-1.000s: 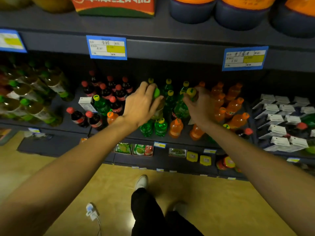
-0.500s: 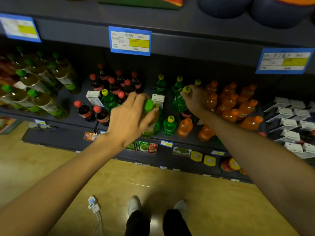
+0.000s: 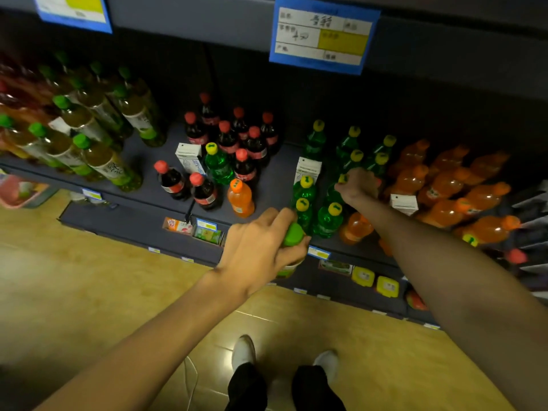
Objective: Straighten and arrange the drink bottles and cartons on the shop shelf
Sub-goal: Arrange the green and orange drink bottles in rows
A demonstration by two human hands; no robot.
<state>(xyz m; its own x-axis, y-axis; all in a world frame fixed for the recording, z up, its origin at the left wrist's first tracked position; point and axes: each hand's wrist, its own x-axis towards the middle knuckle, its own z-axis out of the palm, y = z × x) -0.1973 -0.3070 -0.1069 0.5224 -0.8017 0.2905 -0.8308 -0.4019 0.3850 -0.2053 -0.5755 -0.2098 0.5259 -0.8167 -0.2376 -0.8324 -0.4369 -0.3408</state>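
Observation:
My left hand (image 3: 261, 247) grips a tea bottle with a green cap (image 3: 293, 235) by its neck, held in front of the shelf's front edge (image 3: 148, 203). My right hand (image 3: 360, 185) is curled round the top of a green soda bottle with a yellow cap (image 3: 343, 178) among the green soda bottles (image 3: 329, 221). Dark cola bottles with red caps (image 3: 246, 143) stand left of centre, with a stray green soda (image 3: 218, 164) and an orange soda (image 3: 240, 197) mixed in. Two white cartons (image 3: 189, 157) (image 3: 308, 169) stand among the bottles.
Green-capped tea bottles (image 3: 98, 134) fill the left of the shelf, orange soda bottles (image 3: 450, 188) the right, with a white carton (image 3: 403, 203) among them. A lower shelf (image 3: 341, 280) holds small packets. Price tags (image 3: 323, 34) hang above. My feet (image 3: 243, 351) stand on the yellow floor.
My left hand has pulled the green-capped tea bottle down and out toward the shelf's front edge. The view has shifted left and closer. My right hand stays on the green soda bottle.

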